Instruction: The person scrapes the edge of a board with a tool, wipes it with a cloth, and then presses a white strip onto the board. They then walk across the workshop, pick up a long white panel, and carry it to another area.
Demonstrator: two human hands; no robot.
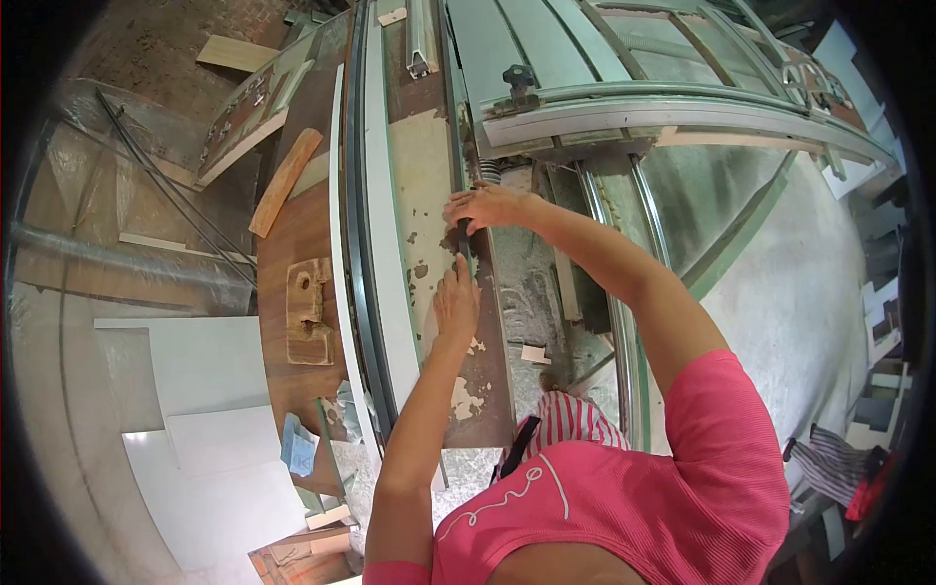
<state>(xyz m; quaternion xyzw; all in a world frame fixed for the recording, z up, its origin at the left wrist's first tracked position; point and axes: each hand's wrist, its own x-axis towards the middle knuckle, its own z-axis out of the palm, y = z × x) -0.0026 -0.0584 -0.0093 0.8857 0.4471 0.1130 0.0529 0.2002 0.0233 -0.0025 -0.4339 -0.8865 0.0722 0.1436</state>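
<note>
A long narrow dark strip (464, 236) lies along the right part of a worn brown board with peeling pale patches (424, 190). My right hand (487, 207) reaches in from the right, its fingers bent over the strip and closed on it. Just nearer to me, my left hand (455, 304) rests with fingers stretched forward, the tips at the strip's near end. The palm side of both hands is hidden.
Left of the board run long white and dark rails (363, 195). A notched wooden block (310, 312) and a wooden slat (286, 183) lie on the brown surface. White panels (219, 439) are at lower left. A machine frame with a black knob (519, 78) and metal rods (648, 214) stands right.
</note>
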